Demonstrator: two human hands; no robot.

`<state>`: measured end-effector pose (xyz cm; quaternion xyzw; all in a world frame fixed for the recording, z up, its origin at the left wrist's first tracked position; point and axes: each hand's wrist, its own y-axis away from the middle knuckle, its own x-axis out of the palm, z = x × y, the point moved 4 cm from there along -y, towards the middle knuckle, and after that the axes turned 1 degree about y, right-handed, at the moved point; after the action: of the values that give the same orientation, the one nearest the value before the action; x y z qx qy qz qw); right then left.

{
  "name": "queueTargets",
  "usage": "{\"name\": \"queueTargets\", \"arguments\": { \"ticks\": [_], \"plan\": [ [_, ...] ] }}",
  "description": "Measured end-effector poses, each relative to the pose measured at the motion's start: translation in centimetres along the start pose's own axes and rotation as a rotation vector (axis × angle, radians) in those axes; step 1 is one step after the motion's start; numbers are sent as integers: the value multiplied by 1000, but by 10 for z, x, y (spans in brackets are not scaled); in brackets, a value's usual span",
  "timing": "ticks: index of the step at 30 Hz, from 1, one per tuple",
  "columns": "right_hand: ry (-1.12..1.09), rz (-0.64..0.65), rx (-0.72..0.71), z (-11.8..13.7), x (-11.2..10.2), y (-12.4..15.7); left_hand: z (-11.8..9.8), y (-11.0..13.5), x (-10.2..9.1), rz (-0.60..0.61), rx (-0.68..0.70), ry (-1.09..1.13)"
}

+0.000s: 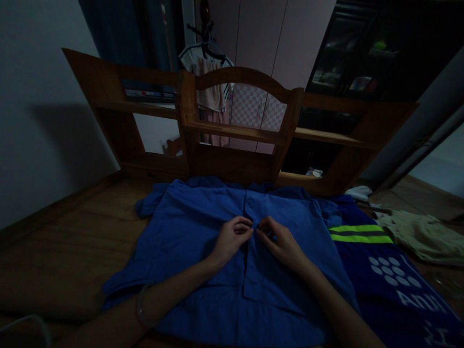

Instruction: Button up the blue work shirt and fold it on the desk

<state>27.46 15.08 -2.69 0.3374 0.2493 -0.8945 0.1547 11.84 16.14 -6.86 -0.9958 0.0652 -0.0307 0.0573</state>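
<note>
1. The blue shirt [235, 278] lies spread flat right under both hands, its front opening running lengthwise away from the person, toward the wooden shelf [232, 162].
2. The left hand [234, 239] and right hand [281, 241] meet at that opening, one on each side—about equally near it, fingertips almost touching.
3. Both hands look closed in a pinch on the cloth at the front edge.
4. A round button [250, 201] shows just beyond the fingertips, in line with the opening.
5. Whatever sits between the fingertips is hidden—too dark and small to make out. The forearms cover parts of the shirt, and the striped garment [377, 270] beside it is cut off at the lower right.
</note>
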Motion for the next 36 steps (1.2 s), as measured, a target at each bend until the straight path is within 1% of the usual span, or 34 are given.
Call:
{"name": "queueTargets", "arguments": {
  "ticks": [4, 13, 22, 28, 36],
  "plan": [
    [20, 29, -9, 1, 2, 0, -1, 1, 0, 10, 25, -39],
    [59, 97, 22, -1, 5, 2, -7, 6, 4, 8, 131, -165],
    [82, 95, -21, 0, 5, 2, -6, 6, 4, -14, 147, -224],
    [88, 67, -46, -1, 3, 3, -3, 3, 3, 0, 121, -121],
    [106, 70, -53, -2, 4, 2, 4, 1, 5, 11, 77, -26]
  ]
}}
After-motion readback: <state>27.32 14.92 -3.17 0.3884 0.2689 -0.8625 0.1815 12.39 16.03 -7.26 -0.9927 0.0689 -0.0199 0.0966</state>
